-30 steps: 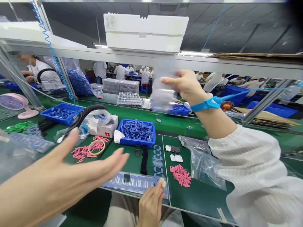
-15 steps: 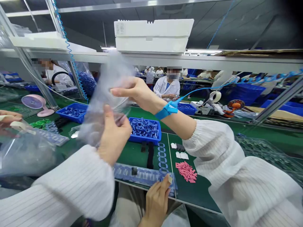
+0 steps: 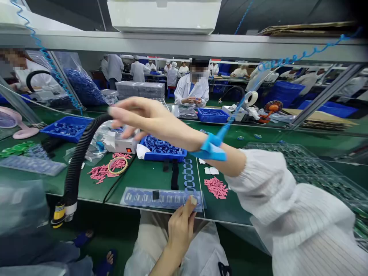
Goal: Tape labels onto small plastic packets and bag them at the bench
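Your right hand (image 3: 140,117) is stretched out to your left above the worktop (image 3: 143,178), fingers spread and loose, grasping nothing; its outline is blurred. A blue wrist strap (image 3: 211,148) sits behind the hand on your forearm, and its blue coiled cord (image 3: 287,60) runs up and away to the right. Your left hand is out of view.

Directly beneath your fingers lies a small white box (image 3: 124,145) with a red light on its front, not touched by the hand. Just past your fingertips the upper end of a black ribbed hose (image 3: 75,161) curves over, then drops down the front of the worktop. Under your wrist stands a blue bin (image 3: 163,149) full of blue parts, just beside the white box.

Nearer to you than the hand, loose pink pieces (image 3: 100,172) are scattered around a yellowish ring (image 3: 116,165). A second pink pile (image 3: 216,188) lies below your forearm. Between the two piles there is a column of blue rings (image 3: 188,176), with a black strip (image 3: 174,174) beside it.

At the near edge, below your hand, a clear tray strip (image 3: 143,198) lies flat. Another person's hand (image 3: 179,228) comes up from below and rests a capped fingertip on its right end.
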{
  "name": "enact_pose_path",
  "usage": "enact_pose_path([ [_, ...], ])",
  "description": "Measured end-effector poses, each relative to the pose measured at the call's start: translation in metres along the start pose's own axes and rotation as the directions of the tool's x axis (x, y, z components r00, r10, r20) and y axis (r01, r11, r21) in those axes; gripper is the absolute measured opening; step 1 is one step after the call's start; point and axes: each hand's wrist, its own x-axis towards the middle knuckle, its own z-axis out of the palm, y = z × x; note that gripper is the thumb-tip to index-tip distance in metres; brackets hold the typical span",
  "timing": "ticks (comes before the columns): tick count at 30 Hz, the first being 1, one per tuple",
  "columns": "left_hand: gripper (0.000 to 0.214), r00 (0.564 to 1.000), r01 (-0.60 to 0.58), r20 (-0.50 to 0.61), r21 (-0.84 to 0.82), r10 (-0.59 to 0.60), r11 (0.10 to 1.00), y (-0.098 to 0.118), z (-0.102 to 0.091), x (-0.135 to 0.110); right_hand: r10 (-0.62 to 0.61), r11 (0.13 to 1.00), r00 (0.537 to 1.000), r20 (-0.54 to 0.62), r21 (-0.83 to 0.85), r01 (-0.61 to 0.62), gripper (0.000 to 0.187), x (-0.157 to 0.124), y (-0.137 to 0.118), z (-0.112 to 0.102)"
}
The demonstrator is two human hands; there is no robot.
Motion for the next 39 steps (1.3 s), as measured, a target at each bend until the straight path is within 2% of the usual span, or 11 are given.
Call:
enact_pose_path([
  [4,0.068,0.999,-0.035,0.038,0.017,0.034,0.999,-0.002,-0.002,0.002,0.189,0.978,0.913,-0.361,-0.013,-0.208,0.035,-0.094,0.009,-0.032],
  [9,0.072,0.99,-0.024,0.137,-0.05,0.031,0.998,0.003,-0.008,0.01,0.343,0.909,0.612,-0.713,0.089,-0.407,0.034,-0.218,0.031,-0.05],
  [12,0.064,0.959,0.199,0.248,-0.251,-0.136,0.947,0.02,-0.02,0.021,0.411,0.868,0.409,-0.815,0.211,-0.45,0.034,-0.278,0.046,-0.044],
  [15,0.054,0.853,0.493,0.442,-0.504,-0.278,0.71,0.043,-0.031,0.035,0.464,0.838,0.296,-0.835,0.306,-0.451,0.031,-0.315,0.057,-0.029],
  [19,0.047,0.76,0.629,0.597,-0.576,-0.257,0.522,0.065,-0.033,0.044,0.446,0.836,0.3,-0.843,0.272,-0.477,0.026,-0.331,0.064,-0.001],
  [23,0.033,0.688,0.614,0.712,-0.468,-0.141,0.635,0.074,-0.023,0.035,0.32,0.866,0.512,-0.797,0.028,-0.499,0.021,-0.338,0.066,0.034],
  [25,0.032,0.672,0.586,0.734,-0.449,-0.095,0.674,0.078,-0.016,0.026,0.245,0.862,0.567,-0.786,-0.091,-0.498,0.013,-0.344,0.067,0.049],
  [32,0.039,0.594,0.51,0.798,-0.476,0.107,0.717,0.096,0.01,0.011,0.057,0.799,0.516,-0.855,-0.27,-0.536,0.008,-0.379,0.061,0.067],
  [36,0.053,0.38,0.718,0.922,-0.345,0.075,0.605,0.111,0.028,0.013,-0.221,0.596,0.564,-0.796,-0.568,-0.568,0.021,-0.408,0.048,0.069],
  [38,0.061,0.354,0.765,0.935,-0.289,-0.001,0.576,0.117,0.038,0.017,-0.343,0.497,0.457,-0.821,-0.571,-0.653,0.022,-0.428,0.042,0.066],
  [39,0.061,0.4,0.729,0.916,-0.299,-0.028,0.615,0.119,0.043,0.021,-0.404,0.455,0.373,-0.835,-0.537,-0.71,0.021,-0.439,0.041,0.064],
])
